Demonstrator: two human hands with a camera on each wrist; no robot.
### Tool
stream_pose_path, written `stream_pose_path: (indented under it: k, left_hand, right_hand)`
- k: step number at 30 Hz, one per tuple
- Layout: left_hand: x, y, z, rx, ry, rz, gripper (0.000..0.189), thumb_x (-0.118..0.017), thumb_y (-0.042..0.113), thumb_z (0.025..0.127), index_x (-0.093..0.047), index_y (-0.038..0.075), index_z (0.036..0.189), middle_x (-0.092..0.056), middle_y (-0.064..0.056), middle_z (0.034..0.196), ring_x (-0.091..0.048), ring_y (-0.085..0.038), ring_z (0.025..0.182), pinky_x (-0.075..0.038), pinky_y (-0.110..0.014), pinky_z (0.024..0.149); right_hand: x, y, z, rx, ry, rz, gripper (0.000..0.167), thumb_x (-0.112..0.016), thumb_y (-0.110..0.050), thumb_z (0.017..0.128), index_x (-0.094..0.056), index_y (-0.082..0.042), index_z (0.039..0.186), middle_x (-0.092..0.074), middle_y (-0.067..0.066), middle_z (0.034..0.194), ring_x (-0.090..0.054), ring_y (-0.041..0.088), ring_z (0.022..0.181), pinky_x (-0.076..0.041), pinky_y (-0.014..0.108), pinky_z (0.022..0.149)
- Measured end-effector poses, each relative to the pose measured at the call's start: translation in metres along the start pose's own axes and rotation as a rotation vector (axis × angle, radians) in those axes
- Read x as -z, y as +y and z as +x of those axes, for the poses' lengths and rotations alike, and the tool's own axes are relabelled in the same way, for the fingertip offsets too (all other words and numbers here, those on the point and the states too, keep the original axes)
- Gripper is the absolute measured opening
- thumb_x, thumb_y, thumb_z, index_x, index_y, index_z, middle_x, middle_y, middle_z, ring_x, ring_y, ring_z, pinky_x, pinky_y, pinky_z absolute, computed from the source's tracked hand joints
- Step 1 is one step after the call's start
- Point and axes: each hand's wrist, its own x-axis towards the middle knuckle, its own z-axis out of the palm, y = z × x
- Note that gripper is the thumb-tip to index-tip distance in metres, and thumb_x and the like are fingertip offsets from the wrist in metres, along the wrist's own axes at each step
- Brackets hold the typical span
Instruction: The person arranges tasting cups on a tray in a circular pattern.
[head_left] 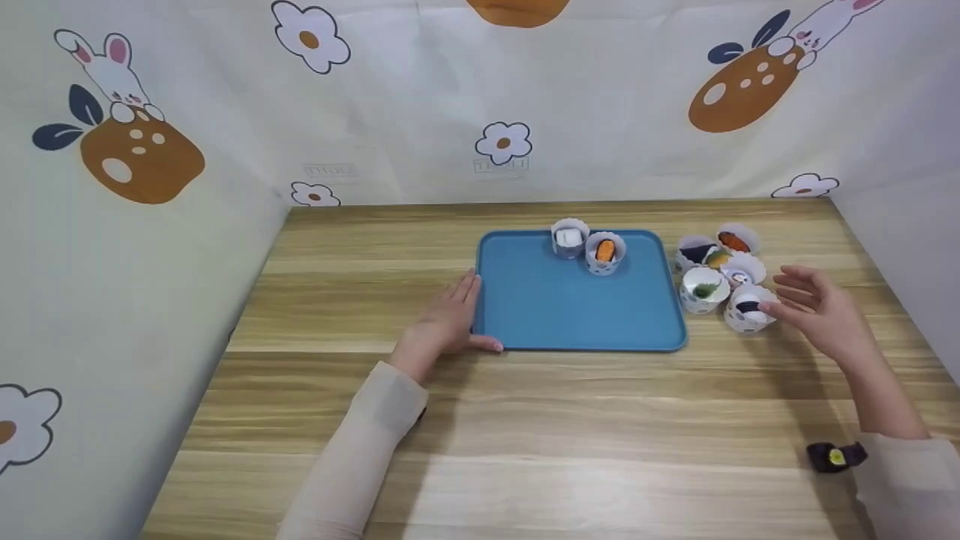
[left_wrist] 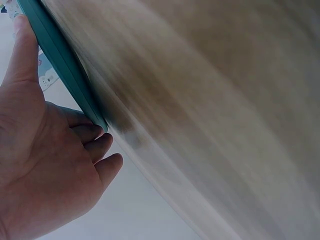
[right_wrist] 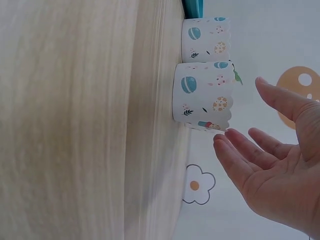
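Observation:
A blue tray (head_left: pixel 570 307) lies on the table, and my left hand (head_left: pixel 450 311) rests against its left edge. The fingers lie along that side, with the thumb at the front left corner. In the left wrist view, the fingertips touch the tray rim (left_wrist: pixel 65 70). My right hand (head_left: pixel 821 315) hovers beside the nearest paper cup (head_left: pixel 750 319), which has a dark-and-white piece inside. Its fingers are spread and hold nothing. In the right wrist view, the thumb and fingers of the right hand (right_wrist: pixel 280 150) stand just off the rim of a patterned cup (right_wrist: pixel 202 95).
Several patterned paper cups cluster right of the tray, including one with a green leafy piece (head_left: pixel 705 291) and one with a red piece (head_left: pixel 733 241). At the tray's back edge stand a cup with white pieces (head_left: pixel 568 238) and one with an orange piece (head_left: pixel 604 252).

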Motion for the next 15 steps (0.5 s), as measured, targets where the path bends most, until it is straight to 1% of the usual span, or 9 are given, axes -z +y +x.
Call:
stream_pose_path:
  k: [1, 3, 12, 15]
  left_hand:
    - [0.0001, 0.0000, 0.0000, 0.000, 0.000, -0.001, 0.123, -0.072, 0.064, 0.080, -0.004, 0.001, 0.160, 0.000, -0.016, 0.169, -0.006, -0.032, 0.157, -0.012, -0.046, 0.128]
    - [0.0001, -0.0002, 0.0000, 0.001, 0.001, -0.003, 0.122, -0.072, 0.064, 0.080, -0.004, 0.001, 0.160, 0.000, -0.016, 0.169, -0.006, -0.032, 0.157, -0.012, -0.046, 0.128]
    - [0.0005, 0.0005, -0.0014, 0.009, 0.001, -0.018, 0.123, -0.072, 0.064, 0.079, -0.004, 0.002, 0.160, 0.001, -0.015, 0.169, -0.005, -0.031, 0.157, -0.011, -0.045, 0.128]
    - [0.0007, 0.0007, -0.0012, 0.011, 0.001, -0.021, 0.123, -0.072, 0.065, 0.078, -0.003, 0.002, 0.160, 0.001, -0.015, 0.169, -0.005, -0.031, 0.157, -0.011, -0.045, 0.128]
  right_hand:
    - [-0.0001, 0.0004, -0.0002, -0.007, -0.004, -0.008, 0.073, -0.068, -0.019, 0.096, -0.029, 0.014, 0.147, -0.047, 0.035, 0.139, -0.043, -0.023, 0.099, -0.043, -0.002, 0.080]
    - [-0.0003, 0.0017, -0.0004, -0.018, -0.011, -0.022, 0.073, -0.067, -0.021, 0.096, -0.029, 0.013, 0.148, -0.042, 0.039, 0.142, -0.042, -0.023, 0.099, -0.043, -0.003, 0.079]
    - [-0.0016, 0.0064, -0.0007, -0.011, -0.015, -0.031, 0.070, -0.068, -0.018, 0.095, -0.032, 0.014, 0.146, -0.044, 0.041, 0.140, -0.041, -0.024, 0.097, -0.042, -0.003, 0.080]
    - [-0.0020, 0.0071, -0.0011, -0.015, -0.020, -0.033, 0.070, -0.069, -0.020, 0.095, -0.033, 0.013, 0.146, -0.046, 0.039, 0.140, -0.041, -0.024, 0.097, -0.042, -0.003, 0.080]
